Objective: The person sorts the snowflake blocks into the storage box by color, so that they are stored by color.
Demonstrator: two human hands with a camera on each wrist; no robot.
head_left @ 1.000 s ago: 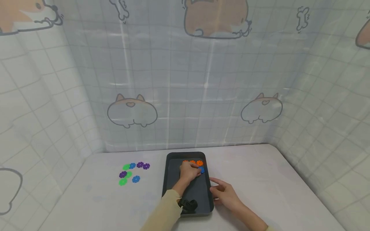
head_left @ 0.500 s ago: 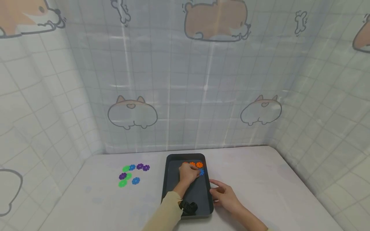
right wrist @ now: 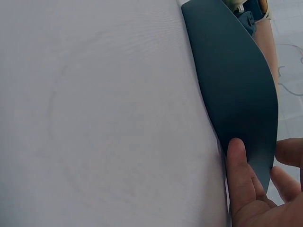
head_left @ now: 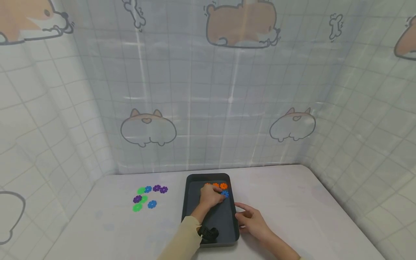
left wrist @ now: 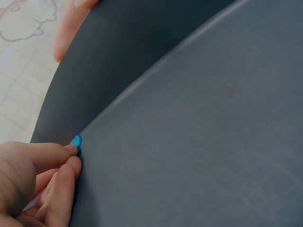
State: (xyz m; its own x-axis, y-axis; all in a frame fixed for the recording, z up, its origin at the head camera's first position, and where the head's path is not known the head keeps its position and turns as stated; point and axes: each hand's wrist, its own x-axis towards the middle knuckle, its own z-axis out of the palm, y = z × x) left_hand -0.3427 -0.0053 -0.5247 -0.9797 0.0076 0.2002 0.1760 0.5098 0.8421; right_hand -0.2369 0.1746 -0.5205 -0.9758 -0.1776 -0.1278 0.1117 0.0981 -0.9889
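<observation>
My left hand (head_left: 209,195) reaches into the dark grey tray (head_left: 217,224). Its thumb and fingers pinch a blue flower-shaped disc (head_left: 225,194) near the tray's far right side. In the left wrist view only a thin edge of the blue disc (left wrist: 76,141) shows at the fingertips. Behind the hand lies a row of orange flower-shaped discs (head_left: 223,186), partly covered by the fingers. At the tray's right side my right hand (head_left: 255,222) rests its relaxed fingers against the outer wall (right wrist: 236,90).
On the white table (head_left: 292,202) to the left of the tray lie several loose flower-shaped discs: green (head_left: 137,207), purple (head_left: 156,188) and blue (head_left: 152,204). A patterned curtain (head_left: 208,144) stands behind and at both sides. A black wrist camera (head_left: 209,234) hangs over the tray's near end.
The head view has tilted slightly, so the scene sits a little lower. My left hand has shifted slightly left, baring more of the blue disc. The right hand keeps its place.
</observation>
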